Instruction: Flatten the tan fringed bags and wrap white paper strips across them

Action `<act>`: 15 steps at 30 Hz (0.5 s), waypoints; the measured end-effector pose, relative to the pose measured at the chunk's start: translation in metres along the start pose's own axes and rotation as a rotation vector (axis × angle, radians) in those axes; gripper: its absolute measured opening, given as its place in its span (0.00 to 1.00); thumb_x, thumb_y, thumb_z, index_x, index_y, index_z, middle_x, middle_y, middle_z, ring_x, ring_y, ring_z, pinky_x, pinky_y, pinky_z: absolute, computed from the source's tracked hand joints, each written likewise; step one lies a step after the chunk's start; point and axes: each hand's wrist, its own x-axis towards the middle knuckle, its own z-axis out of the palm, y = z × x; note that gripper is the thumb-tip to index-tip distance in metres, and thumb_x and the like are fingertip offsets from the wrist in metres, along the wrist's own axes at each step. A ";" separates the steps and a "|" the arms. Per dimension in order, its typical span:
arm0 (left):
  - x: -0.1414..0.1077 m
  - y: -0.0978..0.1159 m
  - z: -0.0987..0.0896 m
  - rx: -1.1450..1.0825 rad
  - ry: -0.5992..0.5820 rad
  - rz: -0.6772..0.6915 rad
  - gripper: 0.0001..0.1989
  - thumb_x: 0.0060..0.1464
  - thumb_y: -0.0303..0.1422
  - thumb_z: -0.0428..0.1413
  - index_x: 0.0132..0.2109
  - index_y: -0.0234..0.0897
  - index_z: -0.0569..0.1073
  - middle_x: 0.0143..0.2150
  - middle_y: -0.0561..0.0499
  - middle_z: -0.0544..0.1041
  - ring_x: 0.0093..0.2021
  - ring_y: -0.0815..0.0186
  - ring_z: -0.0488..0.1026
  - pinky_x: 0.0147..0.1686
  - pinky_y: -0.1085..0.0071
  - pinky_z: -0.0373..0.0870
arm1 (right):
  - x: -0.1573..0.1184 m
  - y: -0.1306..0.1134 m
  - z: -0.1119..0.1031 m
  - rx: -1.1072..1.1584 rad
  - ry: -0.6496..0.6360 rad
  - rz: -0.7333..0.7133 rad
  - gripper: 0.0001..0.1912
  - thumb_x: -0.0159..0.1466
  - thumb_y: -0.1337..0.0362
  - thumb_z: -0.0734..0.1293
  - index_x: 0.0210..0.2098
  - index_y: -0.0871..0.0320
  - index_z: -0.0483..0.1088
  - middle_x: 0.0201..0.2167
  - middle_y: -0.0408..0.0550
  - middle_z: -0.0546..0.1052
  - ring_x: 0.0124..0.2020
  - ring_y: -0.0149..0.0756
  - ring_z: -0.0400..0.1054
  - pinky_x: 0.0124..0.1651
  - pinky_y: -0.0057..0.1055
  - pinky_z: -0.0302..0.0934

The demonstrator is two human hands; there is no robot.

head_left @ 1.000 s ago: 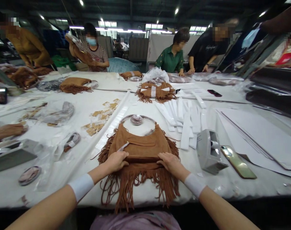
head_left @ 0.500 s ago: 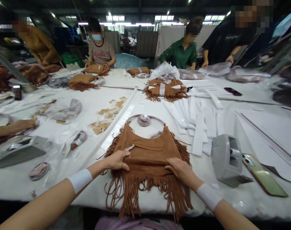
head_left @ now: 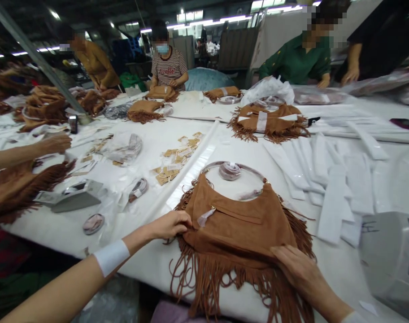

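A brown suede handbag [head_left: 238, 224] with long fringe lies in front of me on the white-covered table, its strap arched at the far side. My left hand [head_left: 172, 225] is closed, pinching the bag's left side between thumb and fingers. At the lower right, my right hand [head_left: 298, 269] grips the bag just above the fringe, fingers on top and thumb hidden. A slanted zip with a wrapped pull [head_left: 206, 216] crosses the front panel. Inside the strap's arch sits a wrapped coiled strap [head_left: 229, 170]. White bands circle both my wrists.
White strips [head_left: 335, 197] and a grey tape dispenser [head_left: 389, 255] stand to the right. Tan tags [head_left: 179, 157], another dispenser [head_left: 76, 195] and small coils lie left. A banded fringed bag [head_left: 267, 121] lies beyond. A co-worker's hand [head_left: 54, 143] reaches in at left; other people stand across the table.
The view has swung left, so things appear farther right. My left hand has shifted from the bag's lower front to its left side. The zip pull now hangs free of my fingers.
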 end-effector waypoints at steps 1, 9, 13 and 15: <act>0.001 0.000 -0.001 0.099 -0.011 -0.002 0.08 0.55 0.27 0.53 0.43 0.39 0.72 0.45 0.50 0.72 0.46 0.65 0.70 0.49 0.71 0.66 | 0.001 0.000 0.000 -0.001 0.005 -0.001 0.12 0.66 0.69 0.57 0.45 0.55 0.69 0.32 0.48 0.78 0.35 0.36 0.70 0.37 0.33 0.65; 0.015 0.005 0.021 0.526 -0.102 -0.153 0.12 0.51 0.21 0.49 0.42 0.37 0.70 0.43 0.46 0.71 0.35 0.64 0.72 0.37 0.70 0.71 | 0.004 0.003 0.002 -0.038 0.011 -0.044 0.11 0.67 0.67 0.57 0.44 0.55 0.68 0.33 0.47 0.78 0.34 0.36 0.70 0.38 0.32 0.65; 0.012 0.004 0.022 0.566 -0.143 -0.140 0.14 0.50 0.20 0.49 0.41 0.38 0.70 0.43 0.48 0.71 0.34 0.66 0.72 0.37 0.71 0.71 | 0.004 -0.001 0.001 -0.008 -0.013 0.002 0.12 0.66 0.69 0.57 0.45 0.55 0.69 0.33 0.47 0.78 0.34 0.35 0.70 0.38 0.32 0.66; 0.011 0.011 0.020 0.595 -0.140 -0.142 0.13 0.50 0.20 0.49 0.41 0.38 0.70 0.42 0.48 0.71 0.35 0.65 0.72 0.38 0.70 0.70 | 0.003 -0.004 0.000 -0.004 -0.036 0.030 0.11 0.66 0.69 0.57 0.44 0.56 0.69 0.33 0.47 0.78 0.34 0.35 0.70 0.38 0.32 0.66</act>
